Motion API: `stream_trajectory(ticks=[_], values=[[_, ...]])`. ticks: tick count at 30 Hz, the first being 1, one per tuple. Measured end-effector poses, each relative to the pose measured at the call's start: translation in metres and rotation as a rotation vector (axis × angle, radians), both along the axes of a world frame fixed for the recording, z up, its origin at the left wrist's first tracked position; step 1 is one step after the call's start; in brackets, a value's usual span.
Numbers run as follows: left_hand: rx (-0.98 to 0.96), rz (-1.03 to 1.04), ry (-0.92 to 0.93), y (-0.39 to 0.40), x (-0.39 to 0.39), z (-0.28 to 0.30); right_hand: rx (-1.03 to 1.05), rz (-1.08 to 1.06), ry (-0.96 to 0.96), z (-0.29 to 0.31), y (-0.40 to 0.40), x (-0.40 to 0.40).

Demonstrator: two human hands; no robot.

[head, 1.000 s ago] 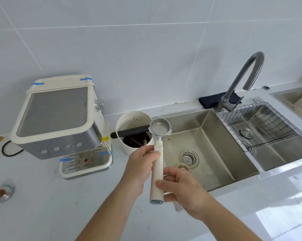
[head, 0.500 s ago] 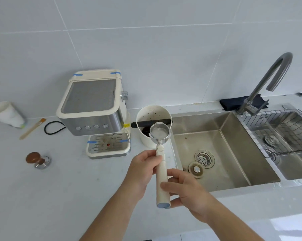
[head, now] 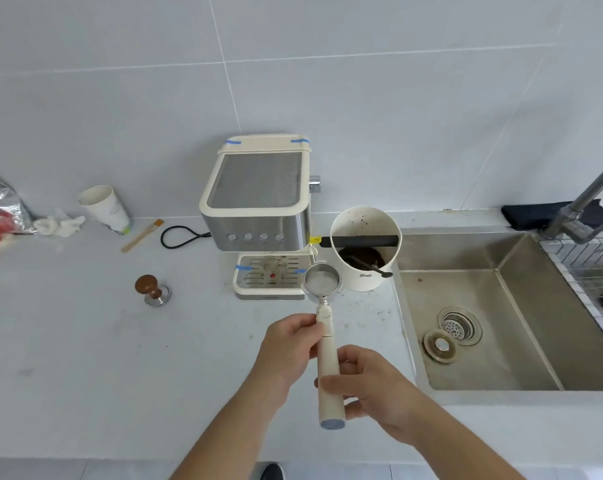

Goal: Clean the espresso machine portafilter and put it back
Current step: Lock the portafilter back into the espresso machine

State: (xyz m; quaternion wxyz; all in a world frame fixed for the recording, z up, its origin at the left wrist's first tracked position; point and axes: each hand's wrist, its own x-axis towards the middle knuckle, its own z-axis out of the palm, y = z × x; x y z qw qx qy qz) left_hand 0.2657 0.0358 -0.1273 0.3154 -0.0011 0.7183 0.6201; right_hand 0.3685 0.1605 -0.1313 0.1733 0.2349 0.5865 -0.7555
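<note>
Portafilter (head: pixel 328 344): round steel basket, long cream handle with a grey end cap, held level above the white worktop (head: pixel 85 341) just in front of the espresso machine (head: pixel 258 216). Left hand (head: pixel 288 348) pinches the handle near the neck; right hand (head: pixel 373 382) curls round its lower half.
</note>
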Motion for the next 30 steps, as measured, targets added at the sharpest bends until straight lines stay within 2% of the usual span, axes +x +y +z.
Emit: stream_trajectory(ticks=[5,9,13,16,23,26,30], values=[[-0.144,-0.190,0.143,-0.032,-0.038,-0.001,-0.040,0.052,0.003,-0.003,-0.024,-0.028],[-0.222,-0.210,0.253,-0.060,-0.070,0.003,-0.033,0.027,-0.041,-0.011,-0.043,-0.045],[-0.268,-0.270,0.522,-0.083,-0.105,0.023,-0.042,-0.016,-0.075,-0.021,-0.061,-0.059],[-0.227,-0.312,0.732,-0.090,-0.132,0.047,-0.057,-0.028,-0.088,-0.029,-0.069,-0.068],[-0.243,-0.469,1.194,-0.078,-0.199,0.099,-0.092,-0.105,-0.109,-0.048,-0.088,-0.101],[-0.289,-0.556,1.289,-0.062,-0.224,0.106,-0.093,-0.125,-0.111,-0.052,-0.097,-0.116],[-0.287,-0.679,1.320,-0.039,-0.248,0.106,-0.105,-0.181,-0.112,-0.052,-0.102,-0.135]])
